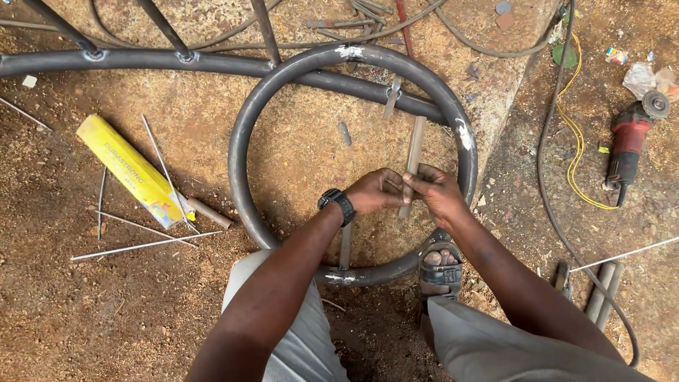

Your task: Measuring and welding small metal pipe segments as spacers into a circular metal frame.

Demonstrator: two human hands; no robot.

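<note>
- Both hands met inside the steel ring [244, 127] lying flat on the sandy ground.
- Left hand [371, 191] and right hand [437, 192] each pinched the flat metal bar [412, 159] between fingers and thumb; both grips were closed on its lower part.
- Bar's long axis ran near-vertical in the head view, tilted slightly right at the top; most of its length extended away from the hands, toward the ring's far rim. Its lower end sat just below the fingers.
- Hands were level with each other on either side of the bar; neither was clearly nearer.
- A black wristwatch [337, 204] sat on the left wrist.
- Yellow rectangular packet [131, 170] with printed lettering and a multicoloured end lay left of the ring, angled, with thin welding rods [138, 246] scattered about it.
- Red angle grinder [629, 145] lay far right, beside a yellow cable [576, 152].
</note>
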